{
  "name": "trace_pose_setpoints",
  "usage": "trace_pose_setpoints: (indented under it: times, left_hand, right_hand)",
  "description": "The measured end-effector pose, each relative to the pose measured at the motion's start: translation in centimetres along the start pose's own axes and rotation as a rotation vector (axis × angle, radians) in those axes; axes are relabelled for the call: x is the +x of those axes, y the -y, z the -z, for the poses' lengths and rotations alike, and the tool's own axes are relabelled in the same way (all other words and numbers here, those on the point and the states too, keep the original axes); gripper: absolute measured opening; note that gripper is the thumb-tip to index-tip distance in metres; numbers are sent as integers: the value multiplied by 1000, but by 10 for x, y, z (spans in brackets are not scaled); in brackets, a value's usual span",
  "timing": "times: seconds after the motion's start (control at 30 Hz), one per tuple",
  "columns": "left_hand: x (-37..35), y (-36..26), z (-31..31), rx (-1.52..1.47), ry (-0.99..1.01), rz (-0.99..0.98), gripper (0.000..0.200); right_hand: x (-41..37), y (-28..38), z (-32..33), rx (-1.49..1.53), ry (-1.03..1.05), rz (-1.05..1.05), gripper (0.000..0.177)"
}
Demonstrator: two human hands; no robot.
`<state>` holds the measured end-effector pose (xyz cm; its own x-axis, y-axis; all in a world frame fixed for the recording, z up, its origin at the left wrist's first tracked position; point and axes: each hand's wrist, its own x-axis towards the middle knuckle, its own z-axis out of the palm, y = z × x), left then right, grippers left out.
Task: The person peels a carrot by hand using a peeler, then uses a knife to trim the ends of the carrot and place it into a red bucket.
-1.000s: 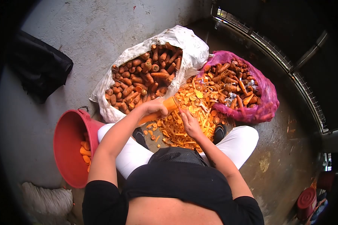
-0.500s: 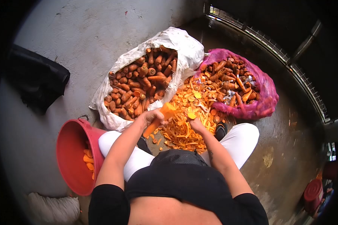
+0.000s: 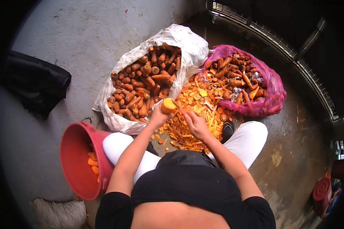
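My left hand (image 3: 159, 115) is wrapped round a peeled carrot (image 3: 168, 106), its pale cut end turned up. Close to its right, my right hand (image 3: 195, 123) has its fingers pressed together near the carrot; a small dark tool, perhaps a knife, seems to show at the fingertips, too small to make out. Below and beyond both hands lies a heap of orange peelings and slices (image 3: 187, 133). Beyond my left hand, a white sack (image 3: 114, 119) lies open, full of unpeeled carrots (image 3: 132, 95).
A pink mesh sack (image 3: 273, 91) of carrots lies at the right. The red bucket (image 3: 74, 160) beside my left leg holds several peeled carrots (image 3: 92, 162). Black cloth (image 3: 38, 82) is at the far left, a pale sack (image 3: 59, 213) below it, and a red container (image 3: 322, 191) at lower right.
The carrot has turned so that its cut end faces up. My right hand has come nearer to it, and the yellow slice by its fingers no longer shows there.
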<state>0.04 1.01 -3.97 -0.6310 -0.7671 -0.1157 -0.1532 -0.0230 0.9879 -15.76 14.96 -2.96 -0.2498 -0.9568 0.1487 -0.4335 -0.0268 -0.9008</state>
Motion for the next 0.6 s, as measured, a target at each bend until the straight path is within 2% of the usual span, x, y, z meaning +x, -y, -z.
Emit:
trace_pose_setpoints:
  times: [0.07,0.1,0.2,0.3,0.5,0.6]
  left_hand:
    - [2,2,0,-40,-8,9,45]
    - [4,4,0,-25,3,-58,44]
    - [3,4,-3,9,0,-115,42]
    - [-1,-1,-8,172,-72,-200,41]
    - [-10,-11,-14,246,-141,-202,41]
    - [-11,-10,-12,230,-126,-129,41]
  right_hand:
    - [-3,13,4,-81,93,-27,29]
    - [-2,12,2,-93,82,30,28]
    - [-2,13,5,-135,132,13,27]
    - [-2,18,8,-214,159,-2,26]
    - [0,10,6,-271,147,13,27]
    - [0,5,6,-279,131,38,27]
